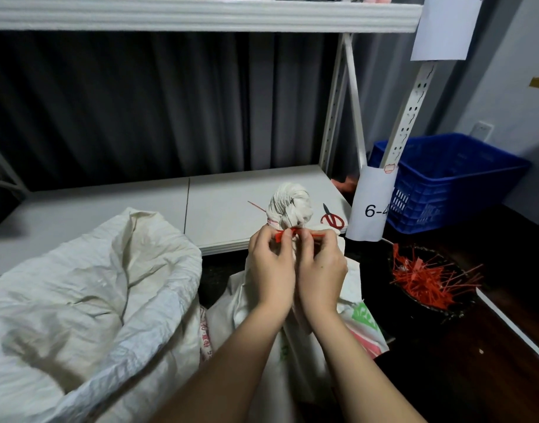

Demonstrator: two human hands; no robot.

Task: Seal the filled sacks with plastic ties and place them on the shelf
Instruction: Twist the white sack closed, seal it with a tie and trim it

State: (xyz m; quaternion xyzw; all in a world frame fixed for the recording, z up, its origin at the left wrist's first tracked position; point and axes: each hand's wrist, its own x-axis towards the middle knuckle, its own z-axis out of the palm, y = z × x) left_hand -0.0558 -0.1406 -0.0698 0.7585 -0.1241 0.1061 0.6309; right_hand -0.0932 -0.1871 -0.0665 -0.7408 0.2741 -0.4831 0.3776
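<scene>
A white woven sack [292, 206] stands in front of me with its neck twisted into a bunch. A red plastic tie [295, 232] wraps around that neck. My left hand [271, 264] pinches the tie's flat tag end on the left. The strap end on the right is pinched by my right hand [320, 264]. The tie's thin tail pokes out to the upper left behind the bunch. A second, larger white sack [88, 300] lies open and slumped at my left. The white shelf board [225, 196] lies just behind the sacks.
Red-handled scissors [332, 219] lie on the shelf's right corner. A dark bowl of several red ties [427, 279] sits on the dark floor at right. A blue crate [445, 178] stands behind the shelf post with its "6-4" label [373, 206]. An upper shelf [201, 13] runs overhead.
</scene>
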